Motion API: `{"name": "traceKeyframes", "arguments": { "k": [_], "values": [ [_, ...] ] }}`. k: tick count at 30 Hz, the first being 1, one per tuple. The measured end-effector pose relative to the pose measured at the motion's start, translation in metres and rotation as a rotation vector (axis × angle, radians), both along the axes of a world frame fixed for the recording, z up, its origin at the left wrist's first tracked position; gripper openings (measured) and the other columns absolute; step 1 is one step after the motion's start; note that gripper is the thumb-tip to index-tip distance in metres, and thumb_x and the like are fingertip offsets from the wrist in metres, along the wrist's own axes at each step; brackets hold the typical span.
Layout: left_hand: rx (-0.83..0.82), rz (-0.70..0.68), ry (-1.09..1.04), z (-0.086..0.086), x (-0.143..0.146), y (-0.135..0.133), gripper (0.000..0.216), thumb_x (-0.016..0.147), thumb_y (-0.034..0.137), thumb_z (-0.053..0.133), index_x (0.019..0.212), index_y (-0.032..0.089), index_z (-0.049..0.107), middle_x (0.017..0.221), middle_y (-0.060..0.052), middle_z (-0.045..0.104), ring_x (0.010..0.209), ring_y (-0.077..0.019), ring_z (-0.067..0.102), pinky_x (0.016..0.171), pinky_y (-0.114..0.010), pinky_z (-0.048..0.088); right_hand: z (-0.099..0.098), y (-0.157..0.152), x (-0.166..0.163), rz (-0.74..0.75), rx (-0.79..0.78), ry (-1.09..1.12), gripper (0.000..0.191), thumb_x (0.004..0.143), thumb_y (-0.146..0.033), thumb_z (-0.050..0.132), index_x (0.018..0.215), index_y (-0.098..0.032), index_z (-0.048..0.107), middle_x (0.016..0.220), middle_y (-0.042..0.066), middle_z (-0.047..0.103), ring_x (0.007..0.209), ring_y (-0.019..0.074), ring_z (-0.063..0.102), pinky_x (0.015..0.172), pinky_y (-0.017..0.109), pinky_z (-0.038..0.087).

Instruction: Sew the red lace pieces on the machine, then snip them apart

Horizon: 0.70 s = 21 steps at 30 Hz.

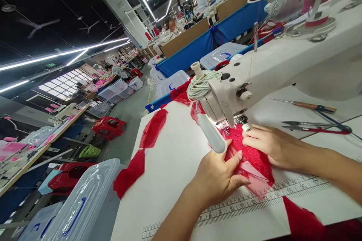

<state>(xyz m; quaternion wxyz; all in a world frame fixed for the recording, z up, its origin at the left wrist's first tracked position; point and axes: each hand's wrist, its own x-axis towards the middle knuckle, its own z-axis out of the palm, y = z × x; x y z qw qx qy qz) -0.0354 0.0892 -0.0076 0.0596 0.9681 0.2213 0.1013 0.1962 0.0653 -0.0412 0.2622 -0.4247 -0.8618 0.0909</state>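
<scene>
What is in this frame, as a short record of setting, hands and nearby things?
Setting: sewing workshop; white table with printed ruler strip
Machine: white industrial sewing machine
Left hand: on red lace fabric, grip unclear
Right hand: flat on the lace, fingertips near the needle
Nearby: red-handled thread snips, wooden-handled awl, red sheer fabric pieces, clear plastic bin with blue handle
Others: people seated at far tables

Left hand (219, 175) palm down, fingers loosely spread, right hand (268, 145) flat just beside it, fingertips pointing left
</scene>
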Motion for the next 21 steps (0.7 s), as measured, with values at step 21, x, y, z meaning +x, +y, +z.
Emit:
{"name": "traceKeyframes", "arguments": {
  "k": [21],
  "values": [
    [0.146, 0.070, -0.024, -0.010, 0.000, -0.005, 0.088, 0.092, 0.074, 0.007, 0.126, 0.021, 0.068, 0.108, -0.018, 0.070, 0.088, -0.0286, 0.065, 0.072, -0.042, 0.059, -0.009, 0.003, 0.000, -0.114, 0.232, -0.115, 0.023, 0.086, -0.006, 0.040, 0.077, -0.022, 0.054, 0.069, 0.004, 0.059, 0.068, 0.0221, 0.050, 0.060, 0.035, 0.032]
  ]
}}
